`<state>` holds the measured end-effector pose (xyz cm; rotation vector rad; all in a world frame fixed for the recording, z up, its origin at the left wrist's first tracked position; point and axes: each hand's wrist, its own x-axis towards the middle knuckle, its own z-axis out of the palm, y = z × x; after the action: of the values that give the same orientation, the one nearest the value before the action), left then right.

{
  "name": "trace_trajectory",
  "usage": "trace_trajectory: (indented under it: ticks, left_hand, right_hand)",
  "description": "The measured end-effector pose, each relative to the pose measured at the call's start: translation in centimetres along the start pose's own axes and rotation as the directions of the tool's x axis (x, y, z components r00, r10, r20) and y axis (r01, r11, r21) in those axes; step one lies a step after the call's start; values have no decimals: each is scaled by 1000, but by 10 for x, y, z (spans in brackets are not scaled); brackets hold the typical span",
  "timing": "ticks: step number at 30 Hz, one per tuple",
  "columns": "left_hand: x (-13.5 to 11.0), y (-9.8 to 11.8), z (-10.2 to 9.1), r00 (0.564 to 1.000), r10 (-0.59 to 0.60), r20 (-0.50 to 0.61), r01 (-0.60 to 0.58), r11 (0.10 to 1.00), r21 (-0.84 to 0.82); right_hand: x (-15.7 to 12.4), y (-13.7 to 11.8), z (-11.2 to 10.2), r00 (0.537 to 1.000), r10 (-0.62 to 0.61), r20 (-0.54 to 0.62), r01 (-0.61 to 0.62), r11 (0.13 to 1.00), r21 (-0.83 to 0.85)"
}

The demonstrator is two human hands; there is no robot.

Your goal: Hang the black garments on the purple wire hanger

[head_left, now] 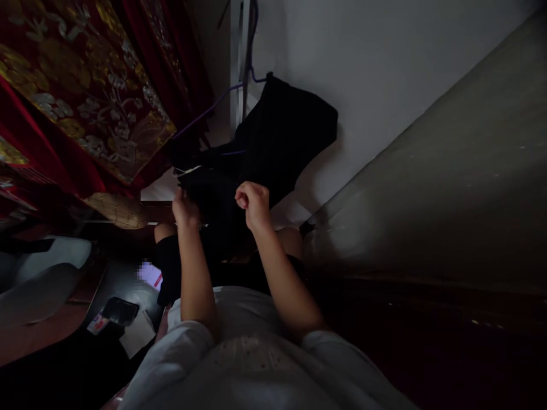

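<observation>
While the black garment [290, 131] hangs from a purple hanger [209, 111] by the wall [363, 62], the right hand [253, 204] is before it, fingers curled closed; whether they grip cloth I cannot tell. Near its left edge, below a white cord [188, 171], the left hand [186, 210] is blurred, its fingers' state unclear.
</observation>
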<state>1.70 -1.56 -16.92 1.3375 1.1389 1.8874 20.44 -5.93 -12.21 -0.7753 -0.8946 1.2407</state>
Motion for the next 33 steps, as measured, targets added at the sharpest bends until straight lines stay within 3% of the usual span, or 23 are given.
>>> trace_trajectory:
  ticks: [3, 7, 12, 16, 19, 21, 23, 27, 30, 31, 32, 33]
  left_hand:
    - [-28, -19, 11, 981, -177, -79, 180, 984, 20]
    - [-38, -17, 30, 982, -182, -59, 186, 980, 66]
    - [-45, 30, 58, 990, -67, -125, 54, 993, -104]
    - [-54, 70, 75, 999, 29, -22, -31, 992, -123]
    - [-62, 82, 86, 987, 105, 121, -98, 993, -60]
    - [-67, 84, 93, 972, 140, 188, -133, 990, -49]
    - [-67, 87, 99, 956, 179, 232, -175, 984, -38]
    - [-48, 96, 98, 919, 280, 276, -291, 957, -2]
    - [-31, 97, 83, 901, 224, 372, -224, 974, -45]
    - [-29, 94, 75, 869, 168, 466, -167, 985, -45]
    - [-29, 89, 65, 804, 102, 586, -116, 993, -14]
    - [-30, 83, 54, 708, 25, 705, -90, 994, 55]
  right_hand:
    - [-11, 6, -20, 994, 51, -98, -40, 993, 109]
    - [-16, 4, -45, 979, 93, -179, -69, 988, 138]
    - [-12, 7, -69, 958, 129, -258, -143, 989, -37]
    - [-14, 8, -73, 943, -10, -334, -69, 972, -223]
    - [-20, 0, -65, 980, -117, -161, 75, 967, -245]
    - [-25, -6, -57, 997, -57, 49, 65, 978, -196]
    - [-29, -11, -50, 977, 21, 212, 14, 986, -164]
    - [-26, -24, -39, 949, 45, 312, 18, 981, -195]
    - [-16, -49, -35, 887, 131, 443, 31, 939, -341]
    - [-11, -60, -34, 853, 149, 500, 65, 920, -386]
    - [-6, -72, -34, 822, 149, 550, 116, 901, -418]
    - [0, -84, -34, 802, 129, 583, 179, 880, -441]
